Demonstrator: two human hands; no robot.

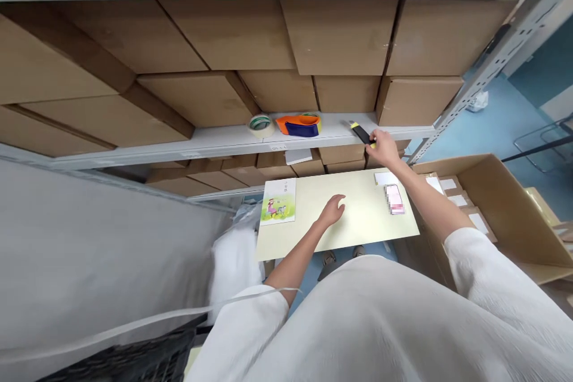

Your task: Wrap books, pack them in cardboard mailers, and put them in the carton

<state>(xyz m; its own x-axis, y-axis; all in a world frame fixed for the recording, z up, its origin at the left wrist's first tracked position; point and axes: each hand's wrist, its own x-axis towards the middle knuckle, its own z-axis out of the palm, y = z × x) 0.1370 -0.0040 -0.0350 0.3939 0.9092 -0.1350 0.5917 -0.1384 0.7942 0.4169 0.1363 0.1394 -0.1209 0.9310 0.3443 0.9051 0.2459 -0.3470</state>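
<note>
My right hand (384, 148) is at the shelf's front edge, its fingers closed on the end of a black and yellow box cutter (362, 133). The cutter points back and left over the shelf. Above the pale yellow board (353, 215) hovers my left hand (332, 211), empty, with its fingers slightly bent and apart. A picture booklet (278, 203) with a drawn figure on its cover lies at the board's left end. Toward the right end are a phone (394, 199) with a lit screen and a small white slip (385, 178).
On the shelf (333, 126) sit a tape roll (261, 125) and an orange and blue tape dispenser (299, 125). Cardboard boxes (340, 36) are stacked behind them. An open carton (514, 209) with labelled packages stands at right. White plastic wrapping (237, 256) hangs at left.
</note>
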